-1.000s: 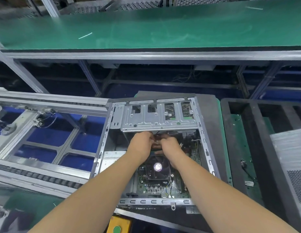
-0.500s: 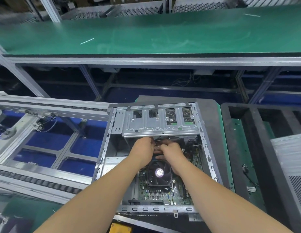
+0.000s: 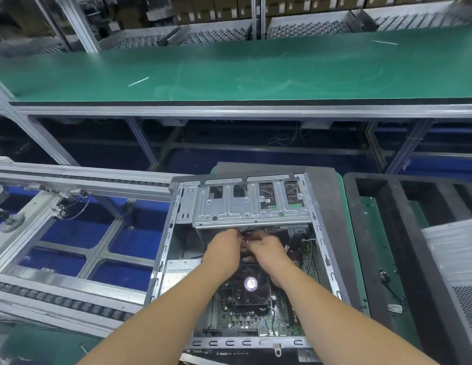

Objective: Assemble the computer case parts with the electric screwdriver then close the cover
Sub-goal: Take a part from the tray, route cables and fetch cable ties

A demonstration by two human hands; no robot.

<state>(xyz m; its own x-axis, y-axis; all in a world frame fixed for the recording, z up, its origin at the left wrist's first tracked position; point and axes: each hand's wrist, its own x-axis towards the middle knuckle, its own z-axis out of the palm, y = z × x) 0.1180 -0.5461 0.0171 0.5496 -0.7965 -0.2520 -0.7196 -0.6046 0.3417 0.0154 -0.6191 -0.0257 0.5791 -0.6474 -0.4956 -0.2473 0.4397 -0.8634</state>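
My left hand (image 3: 224,248) and right hand (image 3: 266,250) meet inside the open computer case (image 3: 163,259), fingers curled on dark cables (image 3: 245,234) under the stamped steel drive cage (image 3: 250,206), probably seating a connector. The finned black CPU fan (image 3: 252,288) lies beneath my wrists.

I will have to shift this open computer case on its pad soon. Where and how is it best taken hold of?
Probably by the two long side rails of the computer case, one grip from the left and one from the right. It lies flat with its open side up, so those folded metal rims are bare, while both hands work among cables under the drive cage, and the fan and board are fragile.
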